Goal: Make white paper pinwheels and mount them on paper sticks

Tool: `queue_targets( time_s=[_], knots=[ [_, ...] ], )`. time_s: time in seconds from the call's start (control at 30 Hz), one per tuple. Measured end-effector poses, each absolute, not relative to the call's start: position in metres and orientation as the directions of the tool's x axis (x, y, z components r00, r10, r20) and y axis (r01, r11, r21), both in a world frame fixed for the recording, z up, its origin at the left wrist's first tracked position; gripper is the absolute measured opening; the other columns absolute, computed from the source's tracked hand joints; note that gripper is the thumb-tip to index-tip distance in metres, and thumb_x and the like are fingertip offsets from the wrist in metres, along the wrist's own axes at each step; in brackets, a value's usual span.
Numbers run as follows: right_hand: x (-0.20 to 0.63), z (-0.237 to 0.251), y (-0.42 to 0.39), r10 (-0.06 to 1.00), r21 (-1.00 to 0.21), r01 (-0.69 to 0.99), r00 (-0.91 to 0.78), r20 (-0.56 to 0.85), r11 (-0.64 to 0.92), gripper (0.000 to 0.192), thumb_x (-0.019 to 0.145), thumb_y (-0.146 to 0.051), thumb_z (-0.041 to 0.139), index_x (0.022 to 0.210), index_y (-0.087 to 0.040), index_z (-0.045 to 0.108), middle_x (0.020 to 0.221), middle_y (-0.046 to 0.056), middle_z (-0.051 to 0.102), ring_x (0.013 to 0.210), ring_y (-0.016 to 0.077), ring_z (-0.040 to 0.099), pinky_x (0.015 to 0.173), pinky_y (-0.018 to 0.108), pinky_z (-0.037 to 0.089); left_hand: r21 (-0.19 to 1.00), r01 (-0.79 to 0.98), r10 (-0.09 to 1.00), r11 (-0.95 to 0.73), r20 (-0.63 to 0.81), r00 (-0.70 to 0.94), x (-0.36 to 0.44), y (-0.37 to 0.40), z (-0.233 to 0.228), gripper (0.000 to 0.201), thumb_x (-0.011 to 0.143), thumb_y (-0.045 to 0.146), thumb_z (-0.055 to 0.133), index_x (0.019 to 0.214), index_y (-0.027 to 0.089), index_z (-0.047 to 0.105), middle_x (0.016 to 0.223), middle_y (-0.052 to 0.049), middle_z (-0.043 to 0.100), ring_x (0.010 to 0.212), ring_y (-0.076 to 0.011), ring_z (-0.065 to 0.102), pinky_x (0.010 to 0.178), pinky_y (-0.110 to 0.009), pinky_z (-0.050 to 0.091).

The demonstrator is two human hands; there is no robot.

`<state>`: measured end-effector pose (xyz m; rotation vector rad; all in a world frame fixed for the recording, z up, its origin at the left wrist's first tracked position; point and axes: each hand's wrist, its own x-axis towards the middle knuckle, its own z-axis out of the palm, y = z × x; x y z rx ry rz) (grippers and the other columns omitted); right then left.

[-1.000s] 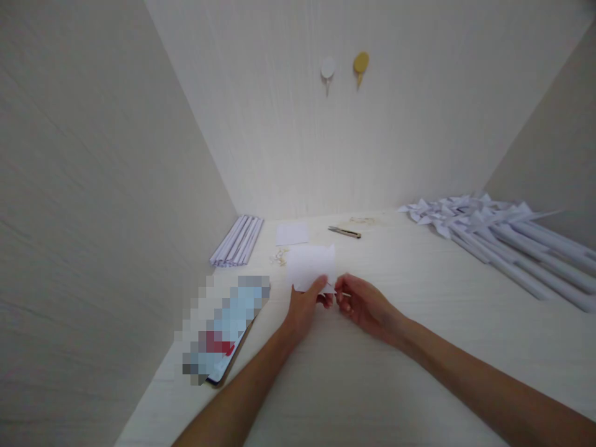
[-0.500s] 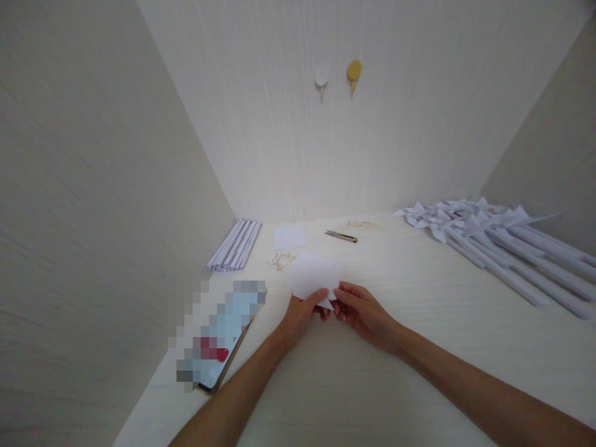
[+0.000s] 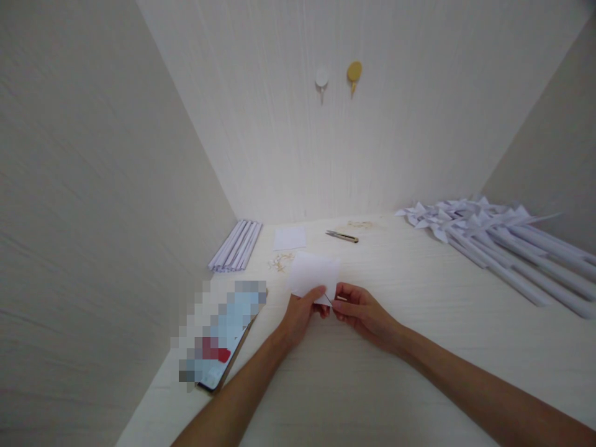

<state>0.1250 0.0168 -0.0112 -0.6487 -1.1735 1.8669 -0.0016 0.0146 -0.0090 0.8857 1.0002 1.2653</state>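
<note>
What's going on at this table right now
A person holds a small white sheet of paper just above the table, the left hand and right hand pinching its near edge together. A phone lies to the left. Farther back lie rolled paper sticks, another paper square and a cutter. Finished paper pinwheels are piled at the right.

The paper sheet (image 3: 313,273) is plain white. The rolled sticks (image 3: 236,244) and pinwheels (image 3: 484,226) are white; one wall hook (image 3: 354,71) is yellow.
</note>
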Motion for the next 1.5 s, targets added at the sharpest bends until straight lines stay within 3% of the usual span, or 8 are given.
queue_targets(
  time_s=[0.23, 0.47, 0.73, 0.93, 1.1, 1.23, 1.37, 1.5],
  knots=[
    [0.123, -0.013, 0.017, 0.861, -0.908, -0.375, -0.507, 0.033, -0.186, 0.015, 0.060, -0.026, 0.066, 0.065, -0.018, 0.054, 0.061, -0.002, 0.056, 0.056, 0.0090, 0.046, 0.052, 0.022, 0.027, 0.936, -0.333, 0.993, 0.116, -0.108, 0.042, -0.001, 0.015, -0.009, 0.017, 0.059, 0.026, 0.058, 0.051, 0.012, 0.054, 0.041, 0.002, 0.051, 0.037, -0.0080, 0.045, 0.037, -0.020, 0.033],
    [0.124, -0.011, 0.018, 0.875, -0.866, -0.422, -0.483, -0.037, -0.270, 0.018, 0.056, -0.027, 0.068, 0.062, -0.015, 0.055, 0.055, -0.002, 0.054, 0.050, 0.0072, 0.044, 0.049, 0.022, 0.027, 0.949, -0.298, 0.995, 0.101, -0.092, 0.042, -0.002, 0.016, -0.013, 0.017, 0.059, 0.028, 0.059, 0.053, 0.012, 0.054, 0.043, 0.002, 0.053, 0.037, -0.0079, 0.045, 0.036, -0.020, 0.033],
    [0.122, -0.021, 0.021, 0.884, -0.944, -0.309, -0.466, 0.042, -0.119, 0.025, 0.061, -0.036, 0.067, 0.068, -0.014, 0.057, 0.055, -0.001, 0.055, 0.051, 0.0087, 0.044, 0.049, 0.024, 0.025, 0.969, -0.227, 0.995, 0.099, -0.094, 0.031, -0.001, 0.015, -0.013, 0.016, 0.057, 0.028, 0.060, 0.056, 0.013, 0.056, 0.045, 0.002, 0.052, 0.037, -0.0083, 0.045, 0.036, -0.021, 0.034],
    [0.122, -0.020, 0.020, 0.898, -0.930, -0.340, -0.440, 0.024, -0.142, 0.023, 0.057, -0.033, 0.069, 0.058, -0.014, 0.056, 0.046, -0.004, 0.048, 0.044, 0.0063, 0.037, 0.047, 0.023, 0.025, 0.980, -0.180, 0.996, 0.082, -0.076, 0.036, -0.001, 0.014, -0.014, 0.020, 0.058, 0.032, 0.061, 0.055, 0.013, 0.056, 0.046, 0.000, 0.054, 0.038, -0.0094, 0.047, 0.038, -0.022, 0.035],
    [0.120, -0.015, 0.018, 0.915, -0.935, -0.328, -0.403, 0.010, -0.134, 0.022, 0.058, -0.032, 0.068, 0.057, -0.014, 0.055, 0.049, -0.003, 0.050, 0.045, 0.0061, 0.038, 0.046, 0.022, 0.026, 0.992, -0.128, 0.998, 0.015, -0.023, -0.060, -0.001, 0.016, -0.014, 0.021, 0.059, 0.033, 0.061, 0.053, 0.014, 0.053, 0.045, 0.003, 0.050, 0.039, -0.0079, 0.043, 0.038, -0.021, 0.034],
    [0.119, -0.013, 0.016, 0.930, -0.972, -0.219, -0.369, 0.004, -0.083, 0.024, 0.055, -0.032, 0.071, 0.058, -0.015, 0.053, 0.048, -0.004, 0.050, 0.044, 0.0059, 0.037, 0.044, 0.021, 0.026, 0.996, -0.091, 0.993, 0.011, -0.021, -0.116, -0.002, 0.018, -0.016, 0.023, 0.058, 0.032, 0.062, 0.050, 0.015, 0.049, 0.041, 0.005, 0.045, 0.038, -0.0067, 0.040, 0.037, -0.020, 0.032],
    [0.120, -0.013, 0.017, 0.931, -0.980, -0.193, -0.364, 0.022, -0.052, 0.024, 0.056, -0.033, 0.070, 0.059, -0.015, 0.054, 0.051, -0.004, 0.052, 0.046, 0.0063, 0.039, 0.045, 0.021, 0.027, 0.992, -0.128, 0.992, 0.017, -0.033, -0.125, -0.002, 0.019, -0.017, 0.022, 0.056, 0.032, 0.064, 0.051, 0.014, 0.051, 0.042, 0.004, 0.047, 0.037, -0.0066, 0.040, 0.036, -0.020, 0.031],
    [0.120, -0.018, 0.018, 0.930, -0.972, -0.224, -0.368, 0.016, -0.071, 0.024, 0.054, -0.031, 0.070, 0.064, -0.014, 0.057, 0.056, -0.002, 0.054, 0.047, 0.0061, 0.039, 0.045, 0.021, 0.027, 0.958, -0.288, 0.983, -0.015, -0.039, -0.179, -0.005, 0.021, -0.013, 0.021, 0.056, 0.032, 0.064, 0.057, 0.014, 0.053, 0.049, 0.003, 0.051, 0.041, -0.0073, 0.044, 0.036, -0.019, 0.032]
  ],
)
